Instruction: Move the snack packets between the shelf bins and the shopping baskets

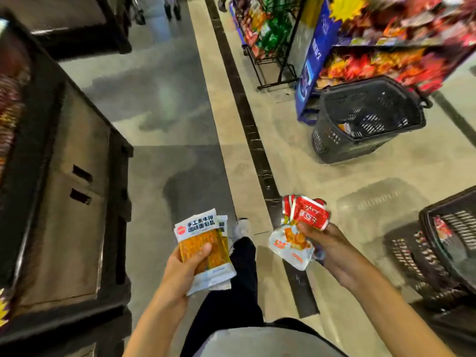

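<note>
Left hand grips packets; right hand grips packets.

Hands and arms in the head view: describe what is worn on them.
Nothing is worn on either. The left hand and right hand are bare, without gloves, rings or a watch. Both forearms are uncovered as far as the picture's lower edge; no sleeve shows.

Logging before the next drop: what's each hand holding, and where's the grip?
Left hand: white-and-orange packets, gripped at lower half. Right hand: red and white packets, bunched mid-body.

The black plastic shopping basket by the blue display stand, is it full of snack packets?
No, the black plastic shopping basket is nearly empty; only one small packet shows at its bottom.
</note>
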`<state>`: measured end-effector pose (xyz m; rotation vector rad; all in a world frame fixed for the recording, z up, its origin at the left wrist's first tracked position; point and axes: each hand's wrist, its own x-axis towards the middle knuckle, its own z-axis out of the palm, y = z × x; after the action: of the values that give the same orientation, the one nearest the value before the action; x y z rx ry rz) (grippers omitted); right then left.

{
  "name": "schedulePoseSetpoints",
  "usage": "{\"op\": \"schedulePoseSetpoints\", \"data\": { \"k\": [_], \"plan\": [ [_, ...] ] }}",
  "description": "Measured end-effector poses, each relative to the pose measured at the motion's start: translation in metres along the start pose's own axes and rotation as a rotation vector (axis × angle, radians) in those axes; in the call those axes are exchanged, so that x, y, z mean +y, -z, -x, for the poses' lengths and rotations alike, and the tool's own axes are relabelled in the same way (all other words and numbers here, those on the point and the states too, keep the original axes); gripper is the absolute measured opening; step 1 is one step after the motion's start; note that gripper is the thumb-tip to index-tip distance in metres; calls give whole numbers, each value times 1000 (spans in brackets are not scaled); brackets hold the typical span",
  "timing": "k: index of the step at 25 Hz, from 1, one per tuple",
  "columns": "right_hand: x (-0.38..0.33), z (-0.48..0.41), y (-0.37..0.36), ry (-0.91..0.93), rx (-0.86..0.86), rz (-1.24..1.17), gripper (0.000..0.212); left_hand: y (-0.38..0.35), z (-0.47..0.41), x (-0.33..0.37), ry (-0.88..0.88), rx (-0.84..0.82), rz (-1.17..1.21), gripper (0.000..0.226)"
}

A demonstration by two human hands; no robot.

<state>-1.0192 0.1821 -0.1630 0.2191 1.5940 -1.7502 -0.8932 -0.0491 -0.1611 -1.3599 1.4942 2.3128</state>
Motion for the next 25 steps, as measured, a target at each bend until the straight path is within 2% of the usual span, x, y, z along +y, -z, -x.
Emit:
{"op": "schedulePoseSetpoints", "data": {
  "k": [3,4,6,8,11,13,14,18,21,22,25],
  "plan": [
    [-46,-58,16,-9,51,-66,56,-48,-67,55,16,-67,-54,43],
    [-61,-73,23,-15,89,-89,52,-67,-89,76,21,-97,-84,48],
    [-90,-99,39,-2,151,-138,57,-113,-131,121,28,-180,-177,54],
    [-113,-118,57,12,222,-186,62,-163,-171,162,19,-266,-256,49],
    [-130,-139,84,32,368,-292,40,-240,-221,207,15,-364,-331,28],
    [-141,-162,107,42,448,-367,52,-295,-257,227,32,-415,-401,30],
    [-148,-177,120,41,471,-387,58,-322,-275,234,29,-428,-444,30],
    [-191,-242,184,68,550,-483,41,-414,-332,245,66,-471,-523,23],
    [-243,-289,236,83,561,-477,58,-477,-365,256,111,-464,-560,25],
    [-263,-304,253,68,554,-469,58,-496,-375,261,117,-461,-561,26],
    [-301,-343,297,61,560,-483,37,-549,-405,280,158,-454,-614,30]
  ]
}}
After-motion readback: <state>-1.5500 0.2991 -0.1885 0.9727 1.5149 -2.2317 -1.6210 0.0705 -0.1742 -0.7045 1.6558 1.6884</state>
